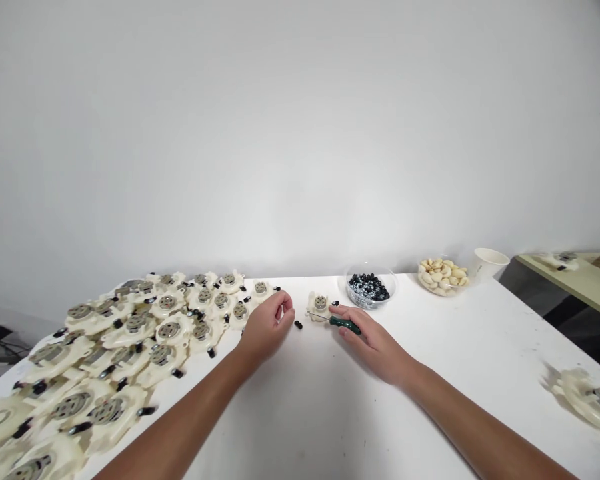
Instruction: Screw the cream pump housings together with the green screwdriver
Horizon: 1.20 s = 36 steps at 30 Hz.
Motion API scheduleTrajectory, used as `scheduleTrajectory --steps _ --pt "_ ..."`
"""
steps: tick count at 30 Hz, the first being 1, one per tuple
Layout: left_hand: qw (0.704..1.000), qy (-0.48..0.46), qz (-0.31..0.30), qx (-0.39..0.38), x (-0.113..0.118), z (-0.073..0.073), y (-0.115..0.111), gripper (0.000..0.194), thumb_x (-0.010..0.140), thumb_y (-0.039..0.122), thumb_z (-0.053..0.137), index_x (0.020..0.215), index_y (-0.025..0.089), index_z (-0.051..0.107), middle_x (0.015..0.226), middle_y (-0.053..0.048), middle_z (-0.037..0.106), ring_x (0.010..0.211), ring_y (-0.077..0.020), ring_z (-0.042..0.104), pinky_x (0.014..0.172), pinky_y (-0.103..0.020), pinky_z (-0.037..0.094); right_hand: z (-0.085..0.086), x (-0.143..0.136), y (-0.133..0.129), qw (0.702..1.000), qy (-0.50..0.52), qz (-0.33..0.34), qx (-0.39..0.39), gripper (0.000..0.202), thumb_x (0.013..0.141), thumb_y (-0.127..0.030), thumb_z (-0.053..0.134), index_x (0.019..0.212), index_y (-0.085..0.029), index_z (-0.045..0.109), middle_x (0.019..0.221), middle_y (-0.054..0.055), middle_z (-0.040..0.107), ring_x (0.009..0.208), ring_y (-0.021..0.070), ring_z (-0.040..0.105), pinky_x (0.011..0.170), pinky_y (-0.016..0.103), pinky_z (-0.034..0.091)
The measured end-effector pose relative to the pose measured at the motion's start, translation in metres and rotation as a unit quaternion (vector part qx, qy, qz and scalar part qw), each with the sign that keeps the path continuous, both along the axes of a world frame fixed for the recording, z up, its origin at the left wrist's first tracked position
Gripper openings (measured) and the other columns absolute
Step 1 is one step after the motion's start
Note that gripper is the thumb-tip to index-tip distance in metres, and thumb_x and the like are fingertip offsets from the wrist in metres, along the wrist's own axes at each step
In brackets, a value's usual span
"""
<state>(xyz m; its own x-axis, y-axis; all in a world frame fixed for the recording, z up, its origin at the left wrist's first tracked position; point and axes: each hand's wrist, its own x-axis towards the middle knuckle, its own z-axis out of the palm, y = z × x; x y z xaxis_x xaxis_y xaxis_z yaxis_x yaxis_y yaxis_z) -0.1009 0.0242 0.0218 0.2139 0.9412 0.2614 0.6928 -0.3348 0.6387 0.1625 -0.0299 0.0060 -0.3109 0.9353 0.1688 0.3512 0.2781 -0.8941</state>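
My right hand (367, 337) is wrapped round the green handle of a screwdriver (346, 325), whose thin shaft points left across the lower edge of a cream plastic part (321, 304). That part has a round grey disc and a small black piece on its right side. My left hand (271, 321) is to the left of the part, with its fingers curled towards the thumb; anything between the fingertips is too small to make out. A small black piece (299, 325) lies on the white table just right of my left fingertips.
Many similar cream parts (169, 330) are piled on the left of the table (325, 427). Behind my right hand are bowls of black pieces (367, 288) and cream pieces (443, 276), beside a white cup (489, 263). Another cream part (587, 398) lies far right.
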Motion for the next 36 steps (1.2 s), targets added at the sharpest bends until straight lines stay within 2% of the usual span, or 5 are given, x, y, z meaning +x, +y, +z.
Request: scheduleTrajectory --steps 6,17,24,32,36 --pt "0.992 0.106 -0.058 0.044 0.002 -0.004 0.000 0.012 0.074 0.015 0.058 0.082 0.024 0.058 0.086 -0.001 0.061 0.085 -0.0231 0.057 0.073 -0.031 0.040 0.000 0.000 0.001 1.000 0.003 -0.004 0.000 0.041 0.102 -0.053 0.052 0.136 -0.032 0.064 0.152 0.007 0.055 0.144 0.0338 0.045 0.115 0.054 0.038" --pt "0.995 0.044 -0.082 0.041 0.003 -0.013 0.001 0.004 0.084 0.023 0.064 0.087 0.024 0.066 0.088 -0.001 0.067 0.090 -0.0228 0.060 0.080 -0.032 0.044 -0.004 0.000 0.002 1.000 -0.006 -0.005 0.007 0.042 0.104 -0.050 0.050 0.141 -0.032 0.060 0.152 0.007 0.054 0.144 0.0310 0.044 0.116 0.051 0.037" --pt "0.999 -0.013 -0.028 -0.017 0.006 -0.012 0.001 0.012 0.088 0.033 0.065 0.092 0.023 0.069 0.088 -0.001 0.071 0.065 -0.0157 0.055 0.065 -0.029 0.042 -0.003 0.000 0.002 1.000 -0.011 -0.001 0.001 0.040 0.104 -0.050 0.050 0.137 -0.032 0.061 0.152 0.007 0.054 0.142 0.0315 0.046 0.113 0.052 0.041" --pt "0.998 -0.057 -0.001 -0.014 0.004 -0.014 0.003 0.011 0.088 0.026 0.060 0.095 0.022 0.067 0.089 0.000 0.066 0.063 -0.0136 0.053 0.062 -0.026 0.044 -0.003 0.001 0.003 1.000 -0.027 -0.003 0.010 0.039 0.104 -0.051 0.050 0.136 -0.031 0.062 0.151 0.006 0.056 0.141 0.0306 0.048 0.115 0.051 0.040" --pt "0.999 -0.013 -0.037 0.027 0.005 -0.014 0.004 0.010 0.089 0.023 0.061 0.095 0.023 0.069 0.088 -0.001 0.066 0.074 -0.0167 0.057 0.069 -0.028 0.046 -0.003 0.000 0.002 0.999 -0.031 -0.002 0.010 0.039 0.104 -0.051 0.050 0.134 -0.030 0.063 0.152 0.006 0.055 0.142 0.0305 0.046 0.115 0.052 0.040"
